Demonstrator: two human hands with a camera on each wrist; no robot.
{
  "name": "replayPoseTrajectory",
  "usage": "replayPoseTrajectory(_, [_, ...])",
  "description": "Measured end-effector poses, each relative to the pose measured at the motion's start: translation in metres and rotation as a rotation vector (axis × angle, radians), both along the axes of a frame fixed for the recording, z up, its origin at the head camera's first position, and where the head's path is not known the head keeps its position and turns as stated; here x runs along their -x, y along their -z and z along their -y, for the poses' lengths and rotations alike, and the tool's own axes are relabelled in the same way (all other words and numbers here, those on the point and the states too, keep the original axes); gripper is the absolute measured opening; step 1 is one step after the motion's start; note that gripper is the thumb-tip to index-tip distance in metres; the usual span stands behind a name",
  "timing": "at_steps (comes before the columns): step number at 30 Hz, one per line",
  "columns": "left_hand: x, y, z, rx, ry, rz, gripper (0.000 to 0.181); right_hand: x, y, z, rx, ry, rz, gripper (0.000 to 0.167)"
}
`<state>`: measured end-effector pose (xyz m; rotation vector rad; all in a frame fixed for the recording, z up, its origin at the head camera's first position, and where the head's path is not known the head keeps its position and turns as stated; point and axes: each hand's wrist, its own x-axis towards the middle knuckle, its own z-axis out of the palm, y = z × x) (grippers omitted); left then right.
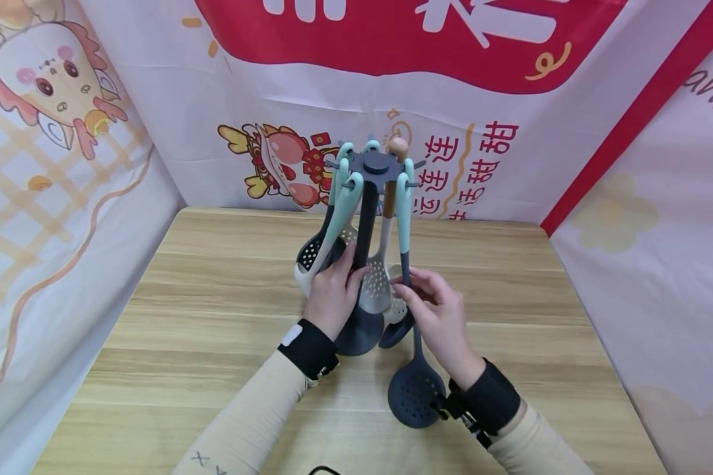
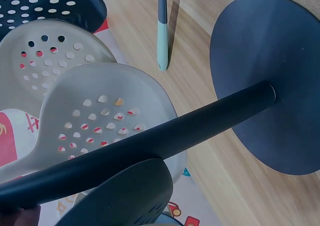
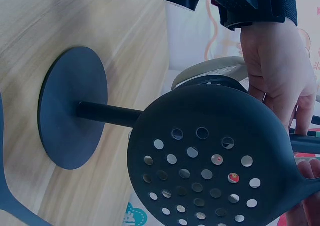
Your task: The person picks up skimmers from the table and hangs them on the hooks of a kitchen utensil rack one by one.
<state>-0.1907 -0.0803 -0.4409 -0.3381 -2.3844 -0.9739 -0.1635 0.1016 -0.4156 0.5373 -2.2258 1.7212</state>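
My left hand (image 1: pixel 333 290) grips the black pole (image 1: pixel 365 221) of a utensil stand above its round dark base (image 1: pixel 361 335). My right hand (image 1: pixel 442 313) pinches the neck of a dark skimmer (image 3: pixel 210 161), round and full of holes. The skimmer's mint handle (image 1: pixel 403 214) hangs at a hook on the right of the rotating top (image 1: pixel 376 165). Also hanging there are a pale slotted spoon (image 1: pixel 375 287), a white-headed utensil (image 1: pixel 305 278) and a dark perforated one (image 1: pixel 310 252). A second dark skimmer (image 1: pixel 417 394) lies on the table near my right wrist.
The wooden table (image 1: pixel 214 297) carries the stand near its middle. Behind it hangs a printed red and white cloth (image 1: pixel 333 86), with more cloth at both sides. A black cable (image 1: pixel 323 470) shows at the front edge.
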Motion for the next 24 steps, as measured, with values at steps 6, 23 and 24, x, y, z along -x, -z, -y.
replayPoseTrajectory(6, [-0.0004,0.0001,0.0001,0.0,-0.003,0.003,0.044,0.0015,0.0019,0.0014,-0.019,0.01,-0.016,0.025])
replayPoseTrajectory(23, [-0.0003,0.0025,-0.0012,0.015,-0.01,-0.098,0.036,0.0062,0.0091,0.0069,0.005,0.012,-0.052,0.021])
replayPoseTrajectory(24, [-0.0004,0.0024,-0.0012,0.015,-0.01,-0.098,0.035,0.0062,0.0086,0.007,0.007,0.011,-0.045,0.022])
